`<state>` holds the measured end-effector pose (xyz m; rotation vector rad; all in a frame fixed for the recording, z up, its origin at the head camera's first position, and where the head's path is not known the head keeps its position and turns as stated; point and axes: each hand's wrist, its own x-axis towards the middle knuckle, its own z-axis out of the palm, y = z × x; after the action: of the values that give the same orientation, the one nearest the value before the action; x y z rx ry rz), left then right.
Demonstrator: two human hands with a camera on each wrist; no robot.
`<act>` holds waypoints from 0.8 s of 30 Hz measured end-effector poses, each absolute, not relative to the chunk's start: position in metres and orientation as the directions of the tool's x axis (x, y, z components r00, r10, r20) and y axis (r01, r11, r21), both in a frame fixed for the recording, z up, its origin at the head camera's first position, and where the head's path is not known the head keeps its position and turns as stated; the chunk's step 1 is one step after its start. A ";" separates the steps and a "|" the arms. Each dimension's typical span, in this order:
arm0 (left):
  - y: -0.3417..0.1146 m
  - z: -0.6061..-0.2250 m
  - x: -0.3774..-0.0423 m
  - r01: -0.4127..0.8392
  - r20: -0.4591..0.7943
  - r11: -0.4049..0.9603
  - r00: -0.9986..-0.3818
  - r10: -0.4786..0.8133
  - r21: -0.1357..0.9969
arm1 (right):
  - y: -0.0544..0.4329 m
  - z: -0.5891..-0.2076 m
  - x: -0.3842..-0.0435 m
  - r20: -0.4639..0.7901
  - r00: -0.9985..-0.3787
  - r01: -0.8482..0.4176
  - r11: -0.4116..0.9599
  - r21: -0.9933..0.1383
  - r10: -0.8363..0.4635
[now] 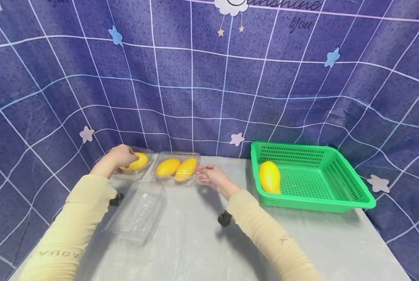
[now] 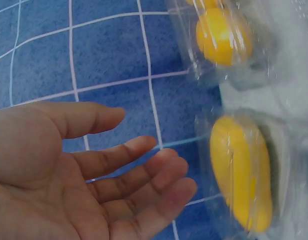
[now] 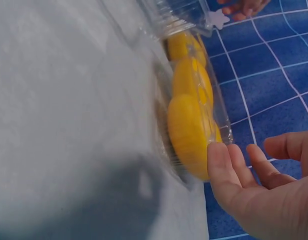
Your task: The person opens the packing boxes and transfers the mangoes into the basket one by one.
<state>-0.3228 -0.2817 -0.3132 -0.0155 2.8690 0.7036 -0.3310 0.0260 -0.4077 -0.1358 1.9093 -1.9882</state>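
My left hand (image 1: pixel 122 156) is over the left clear plastic box (image 1: pixel 147 154), which has a yellow mango (image 1: pixel 141 160) in it. In the left wrist view the fingers are spread loosely beside that boxed mango (image 2: pixel 241 175), holding nothing. Two mangoes (image 1: pixel 168 168) lie side by side in the middle clear box (image 1: pixel 163 181). At the right side of this box is my right hand (image 1: pixel 213 175), its fingers relaxed. The right wrist view has its fingertips overlapping the box's end, next to a mango (image 3: pixel 186 132).
Nearer the front left lies another clear plastic container (image 1: pixel 137 212) with no fruit in it. A green basket (image 1: pixel 314 203) on the right holds one mango (image 1: pixel 270 177) against its left wall. Behind the grey table (image 1: pixel 195 234) hangs a blue checked curtain (image 1: pixel 209 97).
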 end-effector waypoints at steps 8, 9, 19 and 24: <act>-0.265 -0.327 -0.341 -0.044 -0.150 0.876 -0.988 0.033 0.480 | 0.023 -0.421 -0.344 -0.192 -0.950 0.188 0.041 -0.981 -0.245; -0.263 -0.329 -0.343 -0.040 -0.151 0.879 -0.988 0.036 0.475 | 0.022 -0.422 -0.345 -0.193 -0.953 0.189 0.043 -0.981 -0.233; -0.249 -0.345 -0.363 -0.077 -0.209 0.889 -0.978 0.022 0.452 | 0.019 -0.435 -0.348 -0.200 -0.961 0.207 -0.015 -0.978 -0.188; -0.245 -0.353 -0.373 -0.113 -0.256 0.876 -0.966 0.013 0.469 | 0.018 -0.439 -0.349 -0.196 -0.964 0.200 -0.001 -0.980 -0.178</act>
<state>-0.3729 -0.2447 -0.3535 -0.0757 2.7949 0.7207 -0.3493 0.0180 -0.4390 0.0230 2.0122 -2.0519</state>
